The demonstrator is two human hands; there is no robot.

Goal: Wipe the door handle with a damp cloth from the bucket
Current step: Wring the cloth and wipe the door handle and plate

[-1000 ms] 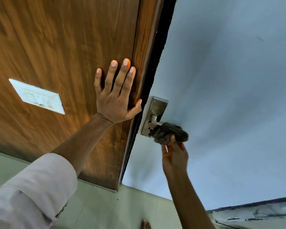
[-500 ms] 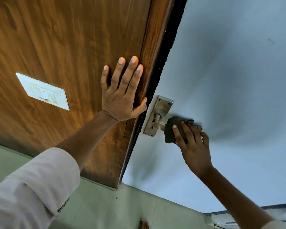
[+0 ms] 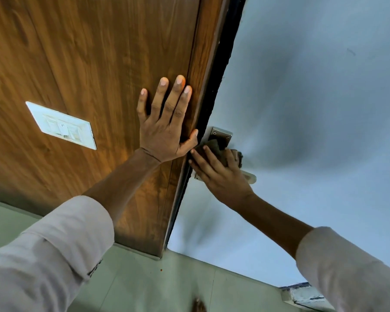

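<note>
The metal door handle (image 3: 250,177) with its backplate (image 3: 221,134) is fixed to the pale blue-grey door (image 3: 313,109), near its left edge. My right hand (image 3: 218,174) presses a dark grey cloth (image 3: 214,147) flat against the backplate, covering most of it; only the plate's top and the lever's tip show. My left hand (image 3: 164,129) lies flat, fingers spread, on the brown wooden panel (image 3: 99,64) just left of the door gap. The bucket is not in view.
A white switch plate (image 3: 61,124) is set in the wooden panel to the left. Pale green floor tiles (image 3: 144,284) lie below. A toe (image 3: 197,306) shows at the bottom edge. A worn blue-edged ledge (image 3: 302,293) sits at the bottom right.
My right hand has slid the cloth left along the lever onto the backplate, uncovering the lever's tip. My left hand has stayed flat on the wooden panel.
</note>
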